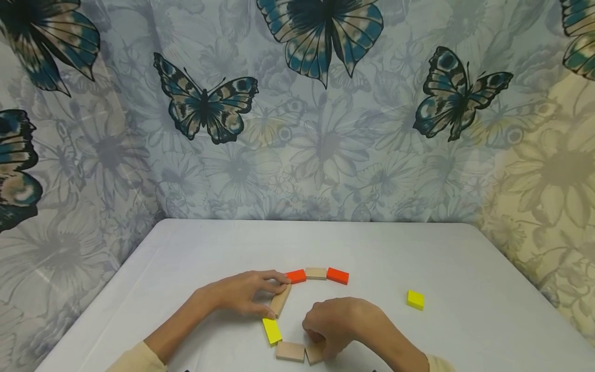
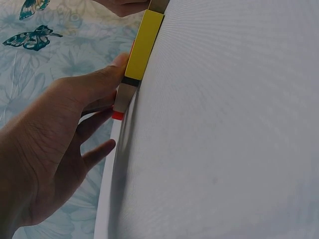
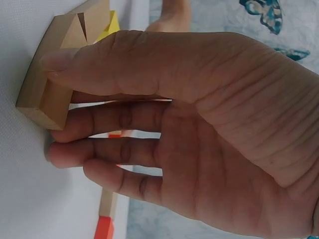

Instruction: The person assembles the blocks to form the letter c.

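Observation:
In the head view, blocks lie end to end in a curved line on the white table. My left hand [image 1: 246, 294] spans a plain wooden block [image 1: 280, 300] on the left side, thumb at its near end and fingertips at its far end. Just below it lies a yellow block [image 1: 271, 331]; above it is a red block [image 1: 296, 277]. With thumb and fingers, my right hand [image 1: 341, 323] pinches another plain wooden block [image 3: 37, 89] at the near end of the line. Its corner meets a neighbouring wooden block [image 1: 290, 352], leaving a wedge-shaped gap.
Along the far side, a wooden block [image 1: 316, 274] sits between two red ones, the right one [image 1: 338, 276] ending the line. A separate yellow block [image 1: 416, 300] lies off to the right. Butterfly-patterned cloth [image 1: 325, 155] hangs behind the table [image 1: 223, 243].

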`<state>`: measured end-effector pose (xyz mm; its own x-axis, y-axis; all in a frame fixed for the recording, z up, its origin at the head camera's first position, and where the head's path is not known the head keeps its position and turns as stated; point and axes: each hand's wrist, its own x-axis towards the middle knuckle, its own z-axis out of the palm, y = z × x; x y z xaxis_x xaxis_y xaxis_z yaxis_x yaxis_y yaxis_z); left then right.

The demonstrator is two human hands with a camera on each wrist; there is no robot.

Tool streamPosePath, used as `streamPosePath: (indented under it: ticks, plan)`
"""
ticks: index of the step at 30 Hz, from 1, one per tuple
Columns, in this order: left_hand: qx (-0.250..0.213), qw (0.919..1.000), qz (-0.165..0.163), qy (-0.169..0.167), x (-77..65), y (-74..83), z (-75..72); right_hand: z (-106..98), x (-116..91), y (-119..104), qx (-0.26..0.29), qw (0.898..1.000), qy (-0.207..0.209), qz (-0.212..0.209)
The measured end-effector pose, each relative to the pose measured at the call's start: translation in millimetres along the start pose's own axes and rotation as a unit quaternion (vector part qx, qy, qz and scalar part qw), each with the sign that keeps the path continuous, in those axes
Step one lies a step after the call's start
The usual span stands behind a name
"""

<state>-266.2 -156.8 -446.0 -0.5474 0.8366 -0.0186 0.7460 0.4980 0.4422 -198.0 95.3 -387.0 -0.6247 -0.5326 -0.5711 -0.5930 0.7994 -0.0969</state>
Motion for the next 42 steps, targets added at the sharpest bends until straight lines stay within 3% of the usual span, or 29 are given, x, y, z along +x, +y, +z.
streamPosePath:
  ticks: [14,24,32,42]
  plan:
    - [0.006,0.9999,0.008,0.003,0.4,-0.6,0.5,-1,-2,1,0.013,1.000,-0.003,-0.002]
    - [0.003,1.0000,0.008,0.003,0.0,-0.1,1.0,-5,-9,4,0.022,0.999,0.006,0.022]
    - [0.001,0.9999,0.010,0.005,-0.2,-0.4,2.0,-13,-26,15,0.050,0.997,0.040,0.037]
    - [0.002,1.0000,-0.002,0.000,0.2,0.1,1.6,-22,-54,46,0.097,0.988,0.098,0.064]
